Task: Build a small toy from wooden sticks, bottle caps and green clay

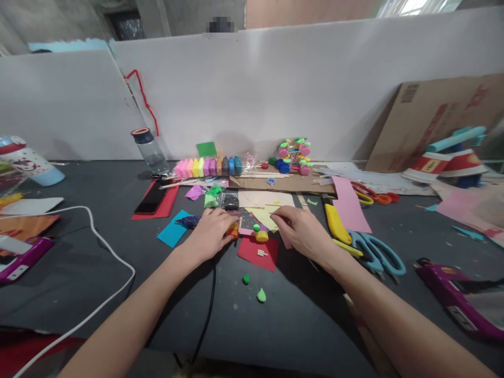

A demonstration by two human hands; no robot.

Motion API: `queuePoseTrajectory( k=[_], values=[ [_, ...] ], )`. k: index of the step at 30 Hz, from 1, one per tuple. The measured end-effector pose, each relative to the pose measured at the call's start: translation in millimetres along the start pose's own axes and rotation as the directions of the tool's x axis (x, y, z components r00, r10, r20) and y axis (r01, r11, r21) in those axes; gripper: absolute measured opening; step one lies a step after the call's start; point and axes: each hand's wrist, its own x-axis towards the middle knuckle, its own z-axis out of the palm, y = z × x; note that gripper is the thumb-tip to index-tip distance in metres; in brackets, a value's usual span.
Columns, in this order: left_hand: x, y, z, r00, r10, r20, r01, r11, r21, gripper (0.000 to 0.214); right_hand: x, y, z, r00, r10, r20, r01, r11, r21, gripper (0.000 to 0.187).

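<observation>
My left hand point(214, 231) is closed on an orange clay piece point(233, 230), with the fingertips pressing its side. Between my two hands lies a pink strip point(247, 231), and at its right end sits a yellow clay piece point(261, 236) with a bit of green on it. My right hand point(297, 226) is pinched shut over a pale yellow paper point(265, 216); whatever is between its fingertips is too small to make out. Below is a red paper point(252, 257) carrying several short stick pieces point(261, 253). Nearer me are a green clay ball point(246, 279) and a light green teardrop point(261, 295).
Blue-handled scissors point(380, 254) and a yellow cutter point(336, 223) lie beside my right hand. A dark blue glue gun point(188, 222) rests left of my left hand, on blue paper. Colored clay blocks point(208, 166), a clay-and-stick model point(294, 156) and a bottle point(148, 149) stand behind.
</observation>
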Motion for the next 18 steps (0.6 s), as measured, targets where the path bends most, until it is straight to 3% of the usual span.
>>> queuePoseTrajectory(
  k=[3,5,8,10,11,13,18],
  values=[
    [-5,-3,-8.0,0.985,0.0,-0.175,-0.008,0.999,-0.049,0.03,-15,-27,-4,0.998,-0.051,0.042,0.051,0.999,0.013,0.028],
    [-11,-6,-17.4,0.934,-0.043,-0.354,0.014,0.996,-0.083,0.028,-21,-49,2,0.988,-0.1,0.116,0.099,0.995,0.019,0.022],
    [-22,-12,-29.1,0.764,-0.149,-0.628,0.087,0.988,-0.129,0.019,-17,-84,20,0.972,-0.129,0.195,0.131,0.991,0.003,0.021],
    [-28,-18,-31.7,0.655,-0.186,-0.732,0.115,0.983,-0.146,0.017,-8,-106,33,0.969,-0.113,0.22,0.121,0.992,-0.022,0.029],
    [-30,-20,-31.4,0.622,-0.189,-0.76,0.119,0.982,-0.147,0.016,-2,-116,38,0.969,-0.101,0.225,0.112,0.993,-0.034,0.031],
    [-33,-25,-29.1,0.592,-0.176,-0.787,0.112,0.984,-0.137,0.013,10,-134,47,0.967,-0.082,0.241,0.097,0.994,-0.051,0.033],
    [-32,-28,-25.4,0.565,-0.152,-0.811,0.088,0.988,-0.124,0.012,34,-156,60,0.96,-0.023,0.278,0.042,0.997,-0.064,0.034]
  ],
)
